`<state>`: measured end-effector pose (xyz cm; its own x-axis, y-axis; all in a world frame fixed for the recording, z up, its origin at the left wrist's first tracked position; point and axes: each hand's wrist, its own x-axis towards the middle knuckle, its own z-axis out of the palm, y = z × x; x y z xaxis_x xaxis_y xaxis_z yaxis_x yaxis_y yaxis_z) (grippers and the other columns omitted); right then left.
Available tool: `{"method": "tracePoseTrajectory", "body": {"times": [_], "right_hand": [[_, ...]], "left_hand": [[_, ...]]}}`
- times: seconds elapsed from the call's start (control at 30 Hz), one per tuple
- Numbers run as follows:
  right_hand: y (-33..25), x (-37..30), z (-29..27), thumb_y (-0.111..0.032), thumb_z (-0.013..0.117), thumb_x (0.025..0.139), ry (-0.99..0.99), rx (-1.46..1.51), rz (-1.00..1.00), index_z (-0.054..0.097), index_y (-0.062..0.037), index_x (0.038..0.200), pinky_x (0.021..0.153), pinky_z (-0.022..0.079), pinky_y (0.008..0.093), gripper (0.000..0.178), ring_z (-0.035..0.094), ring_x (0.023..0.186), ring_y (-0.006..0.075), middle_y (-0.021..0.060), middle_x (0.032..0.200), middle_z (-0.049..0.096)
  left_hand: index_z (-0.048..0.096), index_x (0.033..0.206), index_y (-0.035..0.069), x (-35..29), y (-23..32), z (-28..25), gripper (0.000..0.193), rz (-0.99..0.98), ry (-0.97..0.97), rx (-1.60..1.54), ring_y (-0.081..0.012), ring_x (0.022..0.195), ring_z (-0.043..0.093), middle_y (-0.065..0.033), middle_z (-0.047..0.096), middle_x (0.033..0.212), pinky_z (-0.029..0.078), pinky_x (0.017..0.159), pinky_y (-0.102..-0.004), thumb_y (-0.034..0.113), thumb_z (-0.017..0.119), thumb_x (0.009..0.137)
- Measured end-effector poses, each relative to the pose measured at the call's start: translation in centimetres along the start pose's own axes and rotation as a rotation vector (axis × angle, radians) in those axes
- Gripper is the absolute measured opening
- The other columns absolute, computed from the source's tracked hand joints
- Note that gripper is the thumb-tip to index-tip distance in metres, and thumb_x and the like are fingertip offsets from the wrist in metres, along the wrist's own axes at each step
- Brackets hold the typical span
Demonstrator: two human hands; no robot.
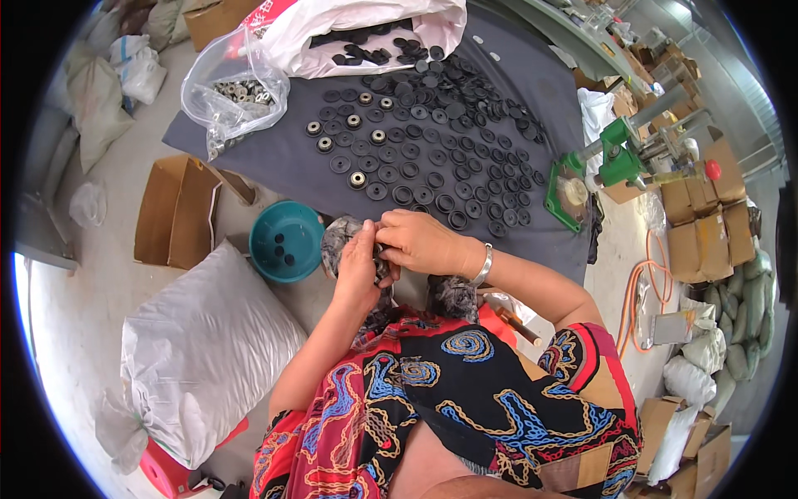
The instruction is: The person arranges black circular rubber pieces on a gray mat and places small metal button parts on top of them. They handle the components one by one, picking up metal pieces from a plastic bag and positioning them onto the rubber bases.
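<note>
My left hand (pixel 358 270) and my right hand (pixel 422 242) meet just off the near edge of the dark-covered table (pixel 274 154). Both have their fingers closed and pressed together; whatever sits between them is hidden by the fingers. On the tabletop beyond lie many round black rubber-like rings and discs (pixel 435 179), loosely spread and heaped thicker at the back. Several silver metal bearings (pixel 357 179) rest on some of the discs at the left. Below my left hand's side stands a teal basin (pixel 287 237) with a few black discs inside.
A clear plastic bag (pixel 237 96) of metal bearings and a large white sack (pixel 374 33) of black pieces lie at the back. A green hand press (pixel 569 191) stands at the right edge. An open cardboard box (pixel 176 212) and a stuffed white sack (pixel 208 349) are on the left floor.
</note>
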<state>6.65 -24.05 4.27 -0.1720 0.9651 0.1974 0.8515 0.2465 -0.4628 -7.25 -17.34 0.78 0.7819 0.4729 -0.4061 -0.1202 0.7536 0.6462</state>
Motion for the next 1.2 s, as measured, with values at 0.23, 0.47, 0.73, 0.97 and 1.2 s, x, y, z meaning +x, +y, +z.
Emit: {"method": "tracePoseTrajectory", "body": {"times": [0.23,0.47,0.73,0.97,1.2], "right_hand": [[0.1,-0.6,0.0,-0.015,0.066,0.076,0.140,-0.051,0.071,0.063,-0.0028,0.091,0.068,0.049,0.0379,0.019,0.057,0.078,0.0281,0.0094,0.081,0.055],[0.1,-1.0,0.1,-0.011,0.067,0.076,0.185,0.043,0.101,0.064,-0.0014,0.099,0.069,0.050,0.0373,0.025,0.060,0.080,0.0290,0.0103,0.088,0.058],[3.1,1.2,-3.0,-0.008,0.063,0.076,0.110,0.009,0.163,0.064,-0.0017,0.096,0.068,0.050,0.0370,0.021,0.061,0.077,0.0291,0.0123,0.082,0.060],[11.6,4.5,-7.9,-0.009,0.065,0.073,0.216,-0.154,0.440,0.068,0.0005,0.090,0.076,0.051,0.0400,0.020,0.066,0.081,0.0323,0.0174,0.084,0.068],[14.4,5.9,-7.4,-0.010,0.070,0.074,0.076,-0.249,0.477,0.070,-0.0004,0.092,0.079,0.052,0.0399,0.021,0.067,0.085,0.0323,0.0178,0.086,0.069]], "left_hand": [[0.056,0.098,0.004,0.4,-1.2,-1.2,0.030,-0.007,-0.053,-0.109,-0.0150,0.049,0.055,-0.0062,0.060,0.070,0.031,0.035,-0.0221,0.032,0.044,0.101],[0.059,0.084,0.004,0.3,-0.9,-1.1,0.022,0.047,-0.045,0.054,-0.0125,0.047,0.053,-0.0057,0.061,0.069,0.030,0.036,-0.0213,0.022,0.054,0.097],[0.062,0.097,0.001,0.1,0.0,-0.9,0.020,0.044,0.001,0.077,-0.0103,0.051,0.053,-0.0053,0.061,0.073,0.030,0.039,-0.0199,0.019,0.054,0.096],[0.061,0.099,0.000,1.8,0.5,-3.6,0.018,0.048,0.030,-0.077,-0.0157,0.051,0.055,-0.0098,0.061,0.074,0.032,0.038,-0.0228,0.014,0.052,0.095],[0.061,0.100,-0.001,2.0,0.7,-4.1,0.017,0.041,0.012,-0.101,-0.0171,0.049,0.055,-0.0110,0.062,0.074,0.031,0.037,-0.0227,0.012,0.051,0.095]]}}
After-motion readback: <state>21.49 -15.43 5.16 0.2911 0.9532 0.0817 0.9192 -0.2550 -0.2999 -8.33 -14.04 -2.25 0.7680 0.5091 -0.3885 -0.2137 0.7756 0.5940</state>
